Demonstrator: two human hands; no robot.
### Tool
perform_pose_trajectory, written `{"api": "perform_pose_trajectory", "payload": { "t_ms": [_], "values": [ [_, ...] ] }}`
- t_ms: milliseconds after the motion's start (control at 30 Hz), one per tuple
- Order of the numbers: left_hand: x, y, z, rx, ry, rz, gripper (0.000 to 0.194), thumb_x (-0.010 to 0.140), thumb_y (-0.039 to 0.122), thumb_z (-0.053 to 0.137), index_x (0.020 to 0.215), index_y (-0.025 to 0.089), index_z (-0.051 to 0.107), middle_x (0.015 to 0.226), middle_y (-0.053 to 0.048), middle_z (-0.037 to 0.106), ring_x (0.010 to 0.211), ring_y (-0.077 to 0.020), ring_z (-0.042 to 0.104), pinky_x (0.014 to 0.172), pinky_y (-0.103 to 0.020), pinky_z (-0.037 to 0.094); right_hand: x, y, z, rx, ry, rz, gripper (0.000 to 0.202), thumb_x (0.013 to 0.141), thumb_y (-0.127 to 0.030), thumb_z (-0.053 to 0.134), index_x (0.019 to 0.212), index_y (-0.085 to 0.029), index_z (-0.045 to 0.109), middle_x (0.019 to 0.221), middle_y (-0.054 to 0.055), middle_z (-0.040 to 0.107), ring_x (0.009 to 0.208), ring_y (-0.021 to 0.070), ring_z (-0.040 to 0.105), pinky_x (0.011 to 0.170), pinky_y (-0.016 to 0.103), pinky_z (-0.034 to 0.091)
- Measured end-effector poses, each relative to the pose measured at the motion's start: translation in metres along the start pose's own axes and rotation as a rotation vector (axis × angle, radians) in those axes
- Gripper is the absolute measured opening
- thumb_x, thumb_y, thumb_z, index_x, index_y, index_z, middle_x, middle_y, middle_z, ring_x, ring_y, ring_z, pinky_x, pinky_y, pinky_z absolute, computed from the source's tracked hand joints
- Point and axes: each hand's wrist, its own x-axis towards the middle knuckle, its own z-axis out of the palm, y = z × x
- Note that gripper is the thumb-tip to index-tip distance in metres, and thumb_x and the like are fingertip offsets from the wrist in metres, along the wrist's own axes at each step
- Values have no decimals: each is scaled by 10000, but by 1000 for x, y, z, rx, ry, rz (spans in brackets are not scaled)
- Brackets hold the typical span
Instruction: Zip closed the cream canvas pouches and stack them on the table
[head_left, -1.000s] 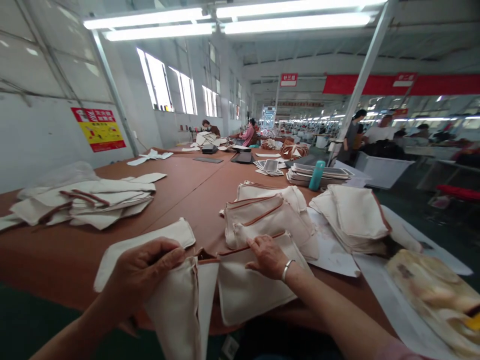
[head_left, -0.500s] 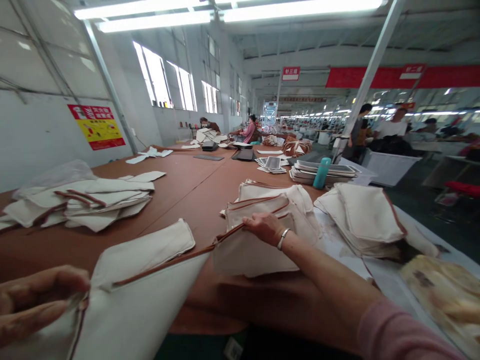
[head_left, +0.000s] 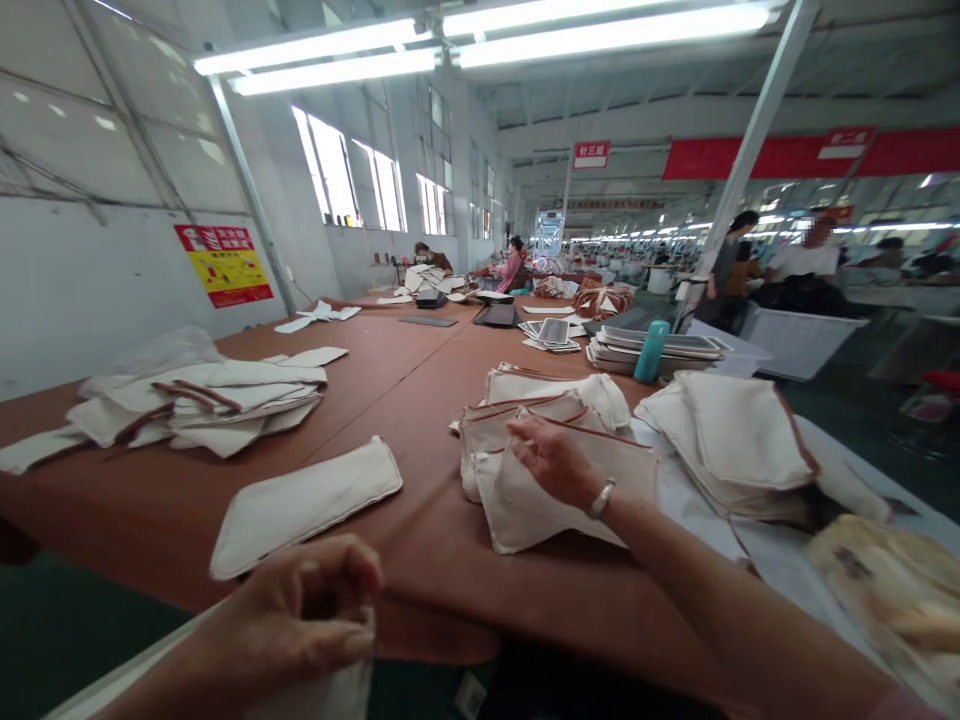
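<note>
My left hand [head_left: 307,610] is low at the front, thumb and fingers closed on the edge of a white fabric panel [head_left: 345,685] that hangs below the table edge. My right hand [head_left: 555,460], with a bracelet at the wrist, pinches the upper edge of a cream fabric panel [head_left: 600,455] with brown edging. That panel leans against a stack of similar panels [head_left: 551,384]; the right fingertips are partly hidden. Between the hands and further left, a single white panel [head_left: 307,505] lies flat on the brown table [head_left: 390,390].
A loose heap of white panels [head_left: 240,395] lies left, another stack [head_left: 742,440] right. A turquoise bottle [head_left: 651,352] stands beside stacked grey-and-white pieces [head_left: 615,350]. At the right edge is a stained bag [head_left: 892,580]. Several people are further back.
My left hand has moved right with its panel, which now hangs lower. The brown-edged strip stretched between both hands is gone from there. My right hand has shifted slightly right, raising a panel.
</note>
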Motion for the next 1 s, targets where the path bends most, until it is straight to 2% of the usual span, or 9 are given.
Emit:
{"api": "perform_pose_trajectory", "payload": {
  "t_ms": [67,167,300,400,500,633,767,867,1000],
  "values": [
    [4,20,30,-75,-291,63,313,641,215,754,875,181,549,662,77,486,572,-71,373,503,-170,283,-28,-45,8,164,-51,-93,358,876,-60,457,1199,-153,581,1123,80,677,1012,181,640,884,297,514],
    [4,48,68,-106,-412,167,331,624,109,735,873,175,527,654,85,495,540,-56,380,473,-154,284,-82,-89,1,516,-155,-178,398,811,-40,491,1164,-178,613,1045,30,689,922,156,645,836,253,509],
    [0,65,103,-82,-512,194,342,630,117,766,841,170,502,709,57,570,563,-61,446,482,-152,316,-148,-100,-31,899,-161,-1,315,847,-191,586,1160,-159,602,967,50,659,878,190,608,793,292,493],
    [2,66,123,-78,-578,256,315,658,138,778,818,158,507,722,49,565,595,-64,449,511,-156,330,-188,-100,-48,775,-103,90,309,860,-266,628,1151,-172,590,1018,70,626,912,201,577,814,296,468],
    [9,65,139,-116,-652,296,290,702,167,771,833,155,513,772,23,584,664,-88,490,576,-182,373,-218,-104,-48,681,-35,169,200,890,-311,612,1047,-187,604,966,47,597,886,184,548,812,279,444],
    [22,65,152,-115,-739,355,268,744,249,757,849,150,531,849,-12,599,730,-120,517,630,-211,397,-239,-104,-39,689,108,268,186,954,-357,510,881,-190,544,785,-9,506,703,133,471,649,233,407],
    [33,63,164,41,-640,381,197,811,298,687,923,161,600,815,3,580,720,-121,496,604,-190,372,-240,-97,-47,476,231,219,140,968,-285,481,881,-202,551,809,1,545,725,138,509,669,241,395],
    [43,54,176,176,-658,414,224,865,362,623,963,162,645,873,-24,608,790,-147,501,658,-201,388,-238,-89,-54,392,217,189,118,957,-269,487,898,-206,569,807,15,583,718,150,547,671,256,403],
    [58,35,193,131,-687,341,310,886,439,581,911,135,640,766,7,546,705,-122,439,607,-201,350,-243,-74,-56,337,170,280,161,947,-310,508,872,-197,597,777,24,599,706,162,552,651,267,397]
  ]
}}
